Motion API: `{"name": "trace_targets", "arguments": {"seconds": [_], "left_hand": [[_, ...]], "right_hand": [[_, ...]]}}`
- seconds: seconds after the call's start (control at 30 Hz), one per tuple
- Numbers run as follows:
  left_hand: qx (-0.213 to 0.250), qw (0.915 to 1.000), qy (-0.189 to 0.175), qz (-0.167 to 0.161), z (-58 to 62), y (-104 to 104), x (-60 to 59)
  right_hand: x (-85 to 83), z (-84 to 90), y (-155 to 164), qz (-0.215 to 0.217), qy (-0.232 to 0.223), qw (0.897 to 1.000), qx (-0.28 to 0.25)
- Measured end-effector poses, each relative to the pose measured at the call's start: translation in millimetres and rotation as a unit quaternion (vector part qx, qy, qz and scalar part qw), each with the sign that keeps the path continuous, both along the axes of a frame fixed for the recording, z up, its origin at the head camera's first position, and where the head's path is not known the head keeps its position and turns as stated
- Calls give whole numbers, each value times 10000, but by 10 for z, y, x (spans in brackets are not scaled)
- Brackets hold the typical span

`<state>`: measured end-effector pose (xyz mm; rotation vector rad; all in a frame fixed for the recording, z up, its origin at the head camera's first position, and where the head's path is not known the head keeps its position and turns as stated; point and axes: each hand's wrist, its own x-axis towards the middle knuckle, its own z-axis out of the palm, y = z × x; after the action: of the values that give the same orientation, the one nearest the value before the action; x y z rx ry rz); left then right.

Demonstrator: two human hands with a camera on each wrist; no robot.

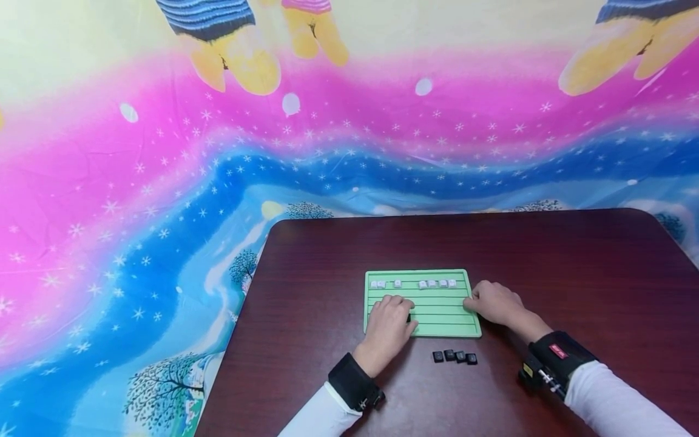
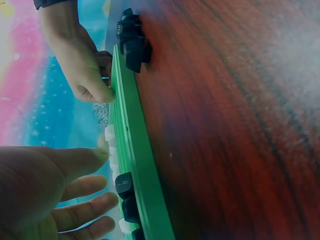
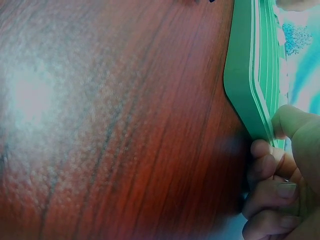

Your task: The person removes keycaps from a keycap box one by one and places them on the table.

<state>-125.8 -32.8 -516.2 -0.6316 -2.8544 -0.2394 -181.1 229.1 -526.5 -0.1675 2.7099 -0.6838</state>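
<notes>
A shallow green tray (image 1: 442, 309) with raised ridges lies on the table, and a broken row of white keycaps (image 1: 432, 283) sits along its far slot. My left hand (image 1: 389, 328) is over the tray's left part with its fingers loosely extended. Beside those fingers, in the left wrist view, black keycaps (image 2: 125, 185) stand in the tray near its close edge. I see nothing pinched in that hand. At the tray's right edge my right hand (image 1: 496, 301) grips the rim, the thumb (image 3: 289, 121) on top and the other fingers curled at the side.
Several loose black keycaps (image 1: 460, 356) form a short row on the dark wooden table (image 1: 306, 273), just in front of the tray. A colourful printed cloth (image 1: 349, 121) hangs behind the table and along its left side. Each wrist wears a black strap with a camera.
</notes>
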Motion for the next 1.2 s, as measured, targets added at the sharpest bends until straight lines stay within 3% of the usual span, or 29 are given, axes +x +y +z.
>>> {"name": "trace_targets", "arguments": {"seconds": [0.73,1.2], "left_hand": [[-158,9998,67,-58,-109,-34,-22],[-138,9999,85,-37,-113,-17,-31]], "right_hand": [[1,-19,-13,-25,33,10000,22],[-4,-22,-2,-23,16,10000,61]]}}
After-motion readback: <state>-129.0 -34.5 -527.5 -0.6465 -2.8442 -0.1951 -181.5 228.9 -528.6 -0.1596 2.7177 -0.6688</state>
